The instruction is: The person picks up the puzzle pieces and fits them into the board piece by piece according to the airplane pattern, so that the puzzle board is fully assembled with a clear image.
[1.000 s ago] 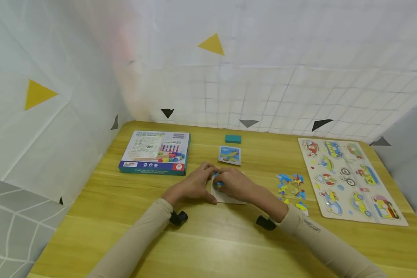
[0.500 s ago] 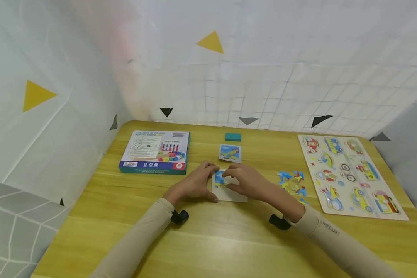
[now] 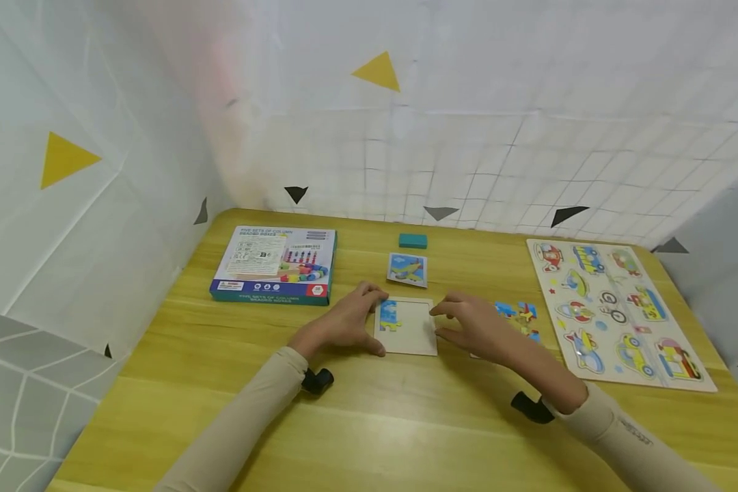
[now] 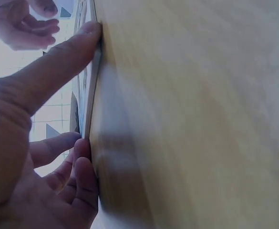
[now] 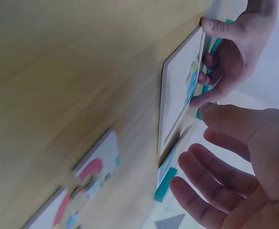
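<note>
A small square jigsaw board [image 3: 415, 335] lies on the table with a few joined blue and yellow pieces [image 3: 390, 314] in its upper left part. My left hand [image 3: 347, 321] holds the board by its left side, thumb at the near corner and fingers at the far one; the left wrist view shows the thumb [image 4: 82, 45] against the edge. Beside the board's right edge hovers my right hand [image 3: 476, 328], fingers loosely bent and nothing between them. Loose jigsaw pieces [image 3: 519, 316] lie to the right, partly hidden behind that hand.
Behind the board are an airplane picture card [image 3: 407, 270] and a teal block [image 3: 413, 240]. A beaded-boxes game carton [image 3: 275, 266] lies at the back left. On the right is a large wooden vehicle puzzle [image 3: 603, 348]. White cloth walls rise behind the table.
My right hand has lifted off the pieces in the board and moved right towards the loose pieces, uncovering the joined corner. The left hand has stayed at the board's left side.
</note>
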The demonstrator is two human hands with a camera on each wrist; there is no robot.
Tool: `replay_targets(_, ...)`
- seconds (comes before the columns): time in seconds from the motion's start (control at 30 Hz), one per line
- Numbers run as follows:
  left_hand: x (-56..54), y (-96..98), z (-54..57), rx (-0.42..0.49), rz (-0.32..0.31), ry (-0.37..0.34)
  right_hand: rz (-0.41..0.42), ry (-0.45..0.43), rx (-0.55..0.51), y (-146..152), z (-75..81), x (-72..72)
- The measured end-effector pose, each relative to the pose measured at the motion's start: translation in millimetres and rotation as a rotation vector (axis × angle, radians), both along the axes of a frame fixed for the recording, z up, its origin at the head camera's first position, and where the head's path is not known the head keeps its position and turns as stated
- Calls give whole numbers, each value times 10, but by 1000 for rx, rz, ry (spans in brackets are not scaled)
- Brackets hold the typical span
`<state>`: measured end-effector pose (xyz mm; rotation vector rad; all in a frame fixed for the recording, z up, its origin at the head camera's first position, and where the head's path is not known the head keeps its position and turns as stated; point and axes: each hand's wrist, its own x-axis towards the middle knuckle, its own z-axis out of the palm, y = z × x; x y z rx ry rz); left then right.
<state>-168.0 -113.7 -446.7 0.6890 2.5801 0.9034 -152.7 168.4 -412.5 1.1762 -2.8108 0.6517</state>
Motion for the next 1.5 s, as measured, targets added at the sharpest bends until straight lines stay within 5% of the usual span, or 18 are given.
replay_targets(0.5,-2,-2,33,-36,-12,28,-72,26,105,478,-20,231)
replay_targets(0.97,-12,-4,15,-41,-19,27,-42,31,120,526,-119,221)
replay_targets(1.5,16,21,8,-40,-8,18,-67,-60,164,510,-125,163)
